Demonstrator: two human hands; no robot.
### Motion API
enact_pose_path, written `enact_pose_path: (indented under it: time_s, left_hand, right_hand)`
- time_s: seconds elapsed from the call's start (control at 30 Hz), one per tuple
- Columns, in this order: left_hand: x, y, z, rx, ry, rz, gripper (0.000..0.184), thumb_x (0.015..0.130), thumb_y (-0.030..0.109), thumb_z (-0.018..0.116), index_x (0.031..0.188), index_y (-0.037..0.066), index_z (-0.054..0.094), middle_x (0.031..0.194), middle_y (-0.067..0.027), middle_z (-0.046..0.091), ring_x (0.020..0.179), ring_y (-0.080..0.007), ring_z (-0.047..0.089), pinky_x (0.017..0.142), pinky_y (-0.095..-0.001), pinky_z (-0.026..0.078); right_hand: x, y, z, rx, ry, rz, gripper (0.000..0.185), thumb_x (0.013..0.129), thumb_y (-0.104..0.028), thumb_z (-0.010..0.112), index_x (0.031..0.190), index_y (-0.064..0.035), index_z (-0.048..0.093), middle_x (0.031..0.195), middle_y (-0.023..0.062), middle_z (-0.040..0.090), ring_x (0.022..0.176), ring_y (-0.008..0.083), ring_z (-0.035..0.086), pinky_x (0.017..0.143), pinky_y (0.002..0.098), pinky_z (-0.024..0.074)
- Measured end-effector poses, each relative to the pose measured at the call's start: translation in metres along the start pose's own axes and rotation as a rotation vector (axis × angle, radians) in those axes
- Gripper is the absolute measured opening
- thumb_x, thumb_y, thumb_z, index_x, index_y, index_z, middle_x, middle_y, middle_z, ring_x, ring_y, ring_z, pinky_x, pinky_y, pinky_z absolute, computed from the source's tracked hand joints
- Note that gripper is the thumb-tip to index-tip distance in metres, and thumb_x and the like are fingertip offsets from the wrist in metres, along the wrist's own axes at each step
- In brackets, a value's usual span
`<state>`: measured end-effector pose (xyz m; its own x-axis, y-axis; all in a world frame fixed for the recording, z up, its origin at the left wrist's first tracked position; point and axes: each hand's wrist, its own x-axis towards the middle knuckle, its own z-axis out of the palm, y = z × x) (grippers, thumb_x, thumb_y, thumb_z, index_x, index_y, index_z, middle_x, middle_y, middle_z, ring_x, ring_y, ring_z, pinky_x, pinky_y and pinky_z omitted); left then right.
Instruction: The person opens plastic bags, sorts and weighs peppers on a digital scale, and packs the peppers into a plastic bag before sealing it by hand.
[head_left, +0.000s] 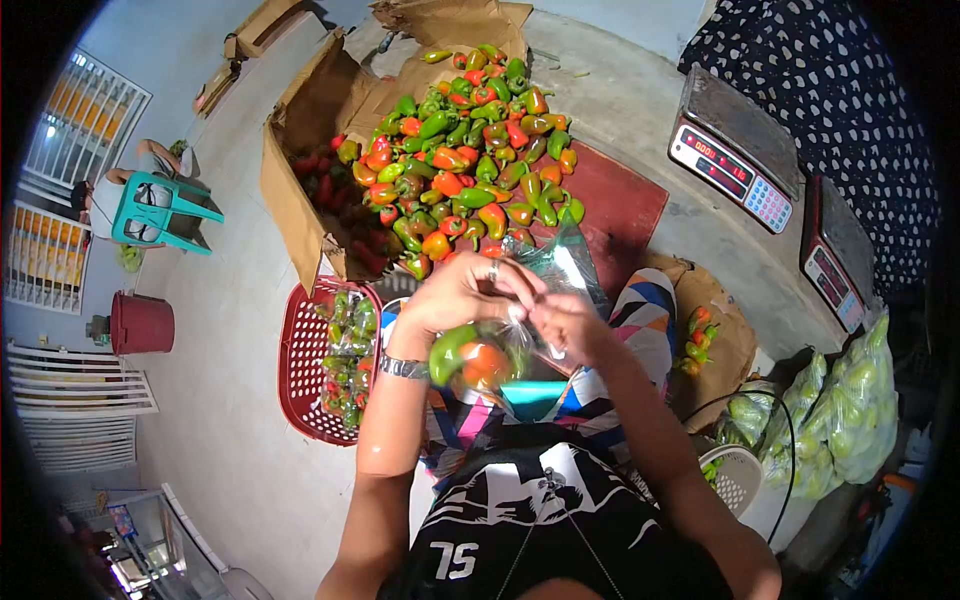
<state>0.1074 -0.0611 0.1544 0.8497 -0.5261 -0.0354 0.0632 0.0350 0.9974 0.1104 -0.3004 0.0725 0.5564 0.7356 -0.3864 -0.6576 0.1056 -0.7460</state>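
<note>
In front of my lap, a clear plastic bag [486, 362] holds a green pepper and red-orange ones. My left hand [470, 292], a watch on its wrist, pinches the gathered neck of this bag. The fingers of my right hand [568, 325] are closed on the same neck, close to the left fingertips. Just beyond my hands lies another clear plastic bag [565, 258], apparently with nothing in it. A big heap of green, red and orange peppers [460, 160] spreads out of a torn cardboard box [290, 170] ahead of me.
To my left, a red plastic basket [300, 370] contains bagged peppers. Two digital scales [730, 150] stand at the right, one nearer. Bags of green produce [850, 410] lean at lower right. A person sits on a green chair [165, 210] at far left, near a red bucket [142, 322].
</note>
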Motion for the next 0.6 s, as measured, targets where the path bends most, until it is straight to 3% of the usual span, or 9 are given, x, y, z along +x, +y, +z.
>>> enact_pose_path:
  time_s: [0.07, 0.13, 0.2, 0.27, 0.3, 0.4, 0.47, 0.53, 0.6]
  left_hand:
    - [0.005, -0.004, -0.003, 0.342, 0.318, -0.297, 0.018, 0.090, -0.002, 0.075, 0.109, -0.001, 0.076, 0.121, -0.0132, 0.073, 0.110, -0.0168, 0.068, 0.095, -0.0305, 0.054]
    - [0.019, -0.014, 0.026, 0.772, 0.677, 0.082, 0.021, 0.095, 0.002, 0.071, 0.116, -0.001, 0.074, 0.137, -0.0149, 0.067, 0.114, -0.0145, 0.065, 0.096, -0.0307, 0.054]
    - [0.029, -0.002, 0.053, 0.031, 0.733, 0.095, 0.019, 0.099, 0.003, 0.067, 0.116, -0.002, 0.073, 0.141, -0.0157, 0.064, 0.114, -0.0156, 0.065, 0.096, -0.0308, 0.053]
    - [0.016, -0.006, 0.053, -0.373, 0.458, 0.071, 0.016, 0.098, 0.005, 0.070, 0.113, -0.002, 0.073, 0.132, -0.0164, 0.070, 0.112, -0.0178, 0.067, 0.098, -0.0309, 0.052]
    - [0.008, -0.015, 0.041, -0.480, 0.257, 0.075, 0.015, 0.098, 0.004, 0.069, 0.111, -0.002, 0.073, 0.127, -0.0155, 0.072, 0.112, -0.0165, 0.068, 0.097, -0.0302, 0.053]
    - [0.002, -0.001, 0.021, -0.389, -0.094, 0.111, 0.009, 0.095, 0.004, 0.073, 0.102, -0.002, 0.075, 0.117, -0.0146, 0.073, 0.105, -0.0184, 0.071, 0.096, -0.0316, 0.055]
    - [0.000, -0.006, -0.001, -0.137, -0.079, 0.013, 0.010, 0.091, -0.003, 0.074, 0.101, 0.000, 0.075, 0.117, -0.0130, 0.073, 0.105, -0.0185, 0.071, 0.097, -0.0313, 0.054]
    - [0.001, -0.015, 0.005, -0.066, 0.214, -0.121, 0.014, 0.085, -0.007, 0.076, 0.096, 0.001, 0.075, 0.117, -0.0087, 0.074, 0.106, -0.0180, 0.069, 0.097, -0.0310, 0.052]
    - [0.008, 0.000, 0.022, 0.420, 0.425, 0.047, 0.012, 0.087, -0.008, 0.073, 0.096, 0.000, 0.075, 0.122, -0.0099, 0.071, 0.115, -0.0204, 0.064, 0.105, -0.0338, 0.048]
  right_hand:
    - [-0.001, -0.024, 0.000, -0.295, 0.101, -0.197, 0.030, 0.111, -0.027, 0.052, 0.091, -0.0073, 0.062, 0.071, -0.0062, 0.052, 0.061, 0.0027, 0.046, 0.056, 0.0206, 0.0359]
    - [-0.002, -0.025, 0.046, -0.194, 0.294, -0.283, 0.033, 0.111, -0.029, 0.050, 0.088, -0.0085, 0.059, 0.067, -0.0051, 0.049, 0.059, 0.0048, 0.046, 0.054, 0.0213, 0.0350]
    - [-0.003, -0.025, 0.074, 0.537, 0.060, -0.223, 0.035, 0.110, -0.039, 0.053, 0.090, -0.0111, 0.055, 0.064, -0.0023, 0.048, 0.056, 0.0110, 0.049, 0.053, 0.0249, 0.0369]
    - [0.000, -0.003, 0.063, 0.649, -0.300, -0.292, 0.035, 0.107, -0.045, 0.057, 0.098, -0.0115, 0.055, 0.066, 0.0001, 0.051, 0.059, 0.0146, 0.054, 0.056, 0.0286, 0.0428]
    - [0.006, 0.006, 0.049, 0.582, -0.491, -0.331, 0.033, 0.106, -0.042, 0.060, 0.111, -0.0103, 0.058, 0.071, 0.0012, 0.055, 0.062, 0.0166, 0.058, 0.059, 0.0308, 0.0471]
    - [-0.001, -0.001, 0.033, -0.062, -0.121, -0.348, 0.028, 0.104, -0.027, 0.060, 0.124, -0.0087, 0.059, 0.080, 0.0024, 0.062, 0.069, 0.0162, 0.062, 0.066, 0.0325, 0.0506]
    - [0.002, -0.008, 0.010, -0.491, 0.009, -0.286, 0.021, 0.103, -0.020, 0.059, 0.116, -0.0053, 0.065, 0.082, 0.0061, 0.066, 0.074, 0.0164, 0.064, 0.068, 0.0347, 0.0509]
    - [-0.007, -0.043, 0.023, -0.760, 0.158, -0.305, 0.019, 0.103, -0.019, 0.058, 0.105, -0.0019, 0.067, 0.079, 0.0117, 0.066, 0.071, 0.0188, 0.065, 0.065, 0.0374, 0.0498]
    - [-0.009, -0.051, 0.046, -0.860, 0.404, -0.506, 0.021, 0.103, -0.017, 0.056, 0.094, 0.0003, 0.064, 0.072, 0.0216, 0.063, 0.068, 0.0341, 0.067, 0.063, 0.0434, 0.0488]
